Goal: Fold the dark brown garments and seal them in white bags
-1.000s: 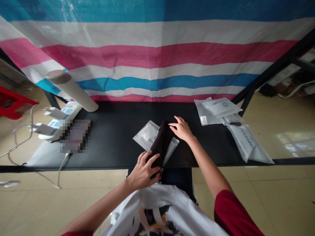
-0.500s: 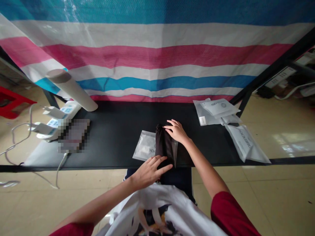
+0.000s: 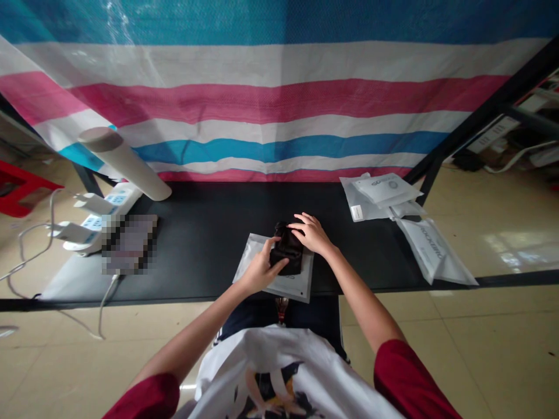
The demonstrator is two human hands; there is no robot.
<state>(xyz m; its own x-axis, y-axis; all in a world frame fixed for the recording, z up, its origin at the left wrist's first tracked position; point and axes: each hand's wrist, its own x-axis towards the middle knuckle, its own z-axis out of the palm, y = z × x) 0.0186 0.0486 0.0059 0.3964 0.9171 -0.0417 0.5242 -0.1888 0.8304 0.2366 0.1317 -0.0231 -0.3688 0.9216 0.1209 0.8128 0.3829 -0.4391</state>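
Pressing dark cloth (image 3: 287, 250), left hand (image 3: 262, 269), right hand's (image 3: 312, 234) fingers (image 3: 301, 224) spread, on white packet (image 3: 273, 285) (side bag (image 3: 430, 250) reads ROCKBIRD)

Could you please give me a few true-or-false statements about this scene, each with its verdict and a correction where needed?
1. The right hand rests on the dark folded cloth. True.
2. The left hand is gripping a power strip. False: it is at the dark folded cloth.
3. The dark folded cloth lies on a flat plastic bag. True.
4. The other bags lie at the left end of the black table. False: they lie toward its right end.
5. A striped tarp hangs behind the black table. True.
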